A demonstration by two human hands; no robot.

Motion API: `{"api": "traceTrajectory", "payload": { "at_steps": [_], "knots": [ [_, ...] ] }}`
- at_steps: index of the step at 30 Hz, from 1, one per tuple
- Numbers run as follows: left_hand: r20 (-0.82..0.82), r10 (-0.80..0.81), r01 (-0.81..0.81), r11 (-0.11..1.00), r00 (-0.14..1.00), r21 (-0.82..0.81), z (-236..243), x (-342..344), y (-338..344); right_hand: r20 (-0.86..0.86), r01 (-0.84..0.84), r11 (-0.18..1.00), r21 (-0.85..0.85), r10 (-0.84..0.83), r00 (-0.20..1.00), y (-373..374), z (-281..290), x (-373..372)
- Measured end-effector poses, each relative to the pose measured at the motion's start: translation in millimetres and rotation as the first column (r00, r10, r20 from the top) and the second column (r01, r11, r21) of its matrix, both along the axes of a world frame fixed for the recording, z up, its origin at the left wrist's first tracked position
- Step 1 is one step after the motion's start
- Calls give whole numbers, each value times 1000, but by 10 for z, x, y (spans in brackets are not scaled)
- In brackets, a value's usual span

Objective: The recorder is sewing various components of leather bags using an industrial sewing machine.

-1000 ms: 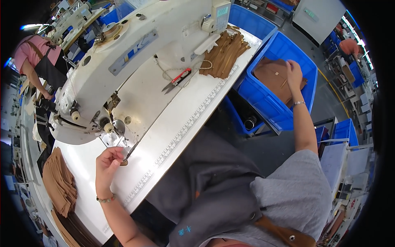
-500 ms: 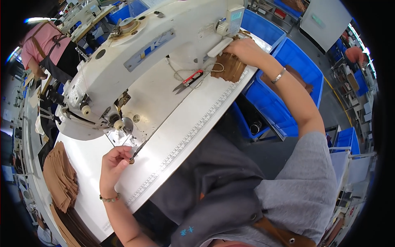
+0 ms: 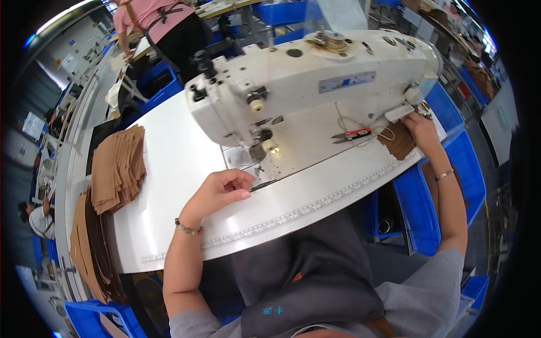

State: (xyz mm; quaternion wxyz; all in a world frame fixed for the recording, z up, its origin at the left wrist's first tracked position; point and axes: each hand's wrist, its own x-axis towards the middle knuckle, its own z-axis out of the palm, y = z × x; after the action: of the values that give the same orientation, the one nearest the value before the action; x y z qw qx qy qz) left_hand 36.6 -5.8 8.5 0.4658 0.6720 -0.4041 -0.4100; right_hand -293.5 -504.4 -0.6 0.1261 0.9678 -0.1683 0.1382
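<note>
The person's left hand (image 3: 223, 190) pinches a slim, dark, pointed tool (image 3: 262, 185) in front of the white metal sewing machine (image 3: 298, 93), while the right hand (image 3: 420, 132) touches a stack of flat brown strips (image 3: 399, 144) on the white tabletop (image 3: 169, 214) (cannot tell whether it grasps any).
</note>
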Motion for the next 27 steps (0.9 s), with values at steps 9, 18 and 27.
{"api": "traceTrajectory", "payload": {
  "at_steps": [9,18,27],
  "knots": [
    [82,-24,26,999,996,-25,-18,-23,-8,357,-76,997,19,64,932,-301,-171,-209],
    [197,47,-48,999,979,0,-17,-138,-63,703,-328,940,94,171,691,747,320,-72],
    [860,228,-196,969,456,-153,-60,-288,-189,322,-829,557,-45,794,516,2167,88,1069]
  ]
}}
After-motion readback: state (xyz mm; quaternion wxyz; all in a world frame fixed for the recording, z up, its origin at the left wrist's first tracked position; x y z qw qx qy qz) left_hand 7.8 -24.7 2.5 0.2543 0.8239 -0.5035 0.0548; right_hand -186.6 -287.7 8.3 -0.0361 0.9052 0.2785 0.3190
